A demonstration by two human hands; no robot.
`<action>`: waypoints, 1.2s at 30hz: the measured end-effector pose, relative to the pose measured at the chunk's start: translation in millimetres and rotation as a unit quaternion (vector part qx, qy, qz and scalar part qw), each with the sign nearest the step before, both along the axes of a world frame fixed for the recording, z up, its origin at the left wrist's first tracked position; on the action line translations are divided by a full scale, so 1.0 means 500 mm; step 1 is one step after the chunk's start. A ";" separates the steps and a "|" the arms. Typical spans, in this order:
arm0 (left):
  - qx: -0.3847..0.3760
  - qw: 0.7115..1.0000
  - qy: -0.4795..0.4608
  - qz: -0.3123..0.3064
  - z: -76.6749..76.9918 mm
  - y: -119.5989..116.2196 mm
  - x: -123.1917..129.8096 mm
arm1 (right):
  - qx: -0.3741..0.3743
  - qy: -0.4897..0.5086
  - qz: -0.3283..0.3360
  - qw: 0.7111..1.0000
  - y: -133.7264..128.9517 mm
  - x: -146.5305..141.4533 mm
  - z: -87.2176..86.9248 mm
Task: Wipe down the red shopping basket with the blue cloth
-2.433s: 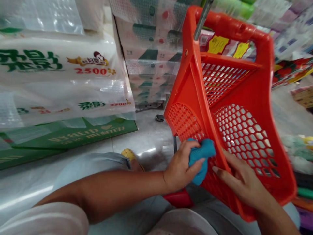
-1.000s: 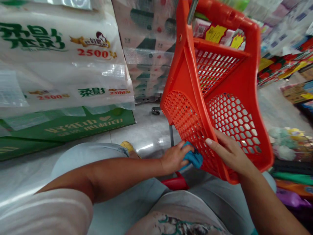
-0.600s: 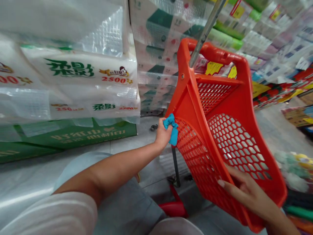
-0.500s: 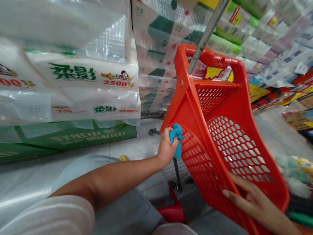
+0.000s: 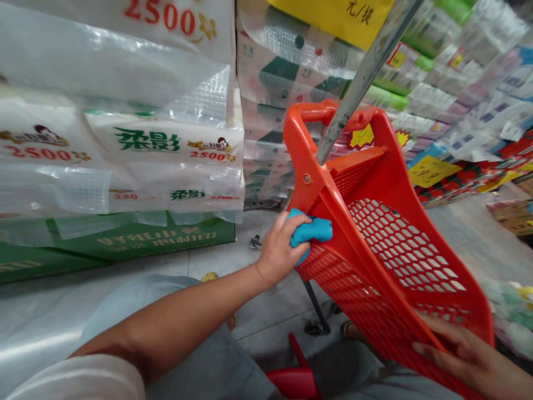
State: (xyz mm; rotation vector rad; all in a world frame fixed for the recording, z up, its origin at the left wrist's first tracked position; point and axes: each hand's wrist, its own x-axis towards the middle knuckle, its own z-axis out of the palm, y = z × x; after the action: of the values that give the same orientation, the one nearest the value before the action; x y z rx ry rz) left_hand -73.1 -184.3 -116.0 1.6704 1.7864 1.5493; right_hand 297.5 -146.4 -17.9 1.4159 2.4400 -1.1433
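A red plastic shopping basket (image 5: 345, 222) with honeycomb holes in its sides leans tilted in front of me, mounted on a dark wheeled frame. My left hand (image 5: 277, 250) is closed around a crumpled blue cloth (image 5: 316, 229), pressed against the basket's outer side wall below a small screw. At the lower right, my right hand (image 5: 462, 347) grips the basket's near rim, the thumb outside and the fingers over the edge, partly hidden. A grey metal pole (image 5: 366, 78) crosses in front of the basket's handle end.
Stacked white tissue packs (image 5: 154, 144) stand at the left on a green box (image 5: 137, 239). Yellow price signs (image 5: 433, 170) hang along packed shelves at the right. Below the basket are a caster (image 5: 255, 242) and a red plastic piece (image 5: 293, 383) on the grey tiles.
My left hand has shifted the cloth along the basket's side; more of the cloth now sticks out to the right. The basket has tilted slightly, and my right hand sits lower and farther right.
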 end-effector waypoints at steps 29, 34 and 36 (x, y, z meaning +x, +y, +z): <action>0.162 0.941 0.291 0.054 0.085 -0.003 -0.070 | 0.535 0.014 -0.042 0.844 0.037 -0.222 -0.048; 0.021 0.950 0.308 -0.056 -0.042 -0.029 -0.024 | 0.507 0.038 -0.041 0.860 0.057 -0.208 -0.045; -0.065 0.953 0.281 -0.091 -0.095 -0.045 -0.011 | 0.507 0.042 -0.044 0.860 0.069 -0.200 -0.045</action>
State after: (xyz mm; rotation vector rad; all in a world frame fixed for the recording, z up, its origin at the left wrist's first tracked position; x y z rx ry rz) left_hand -78.5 -206.6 -163.3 2.2902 1.8509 0.9067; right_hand 197.3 -112.0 -40.5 1.6629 3.2227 0.2292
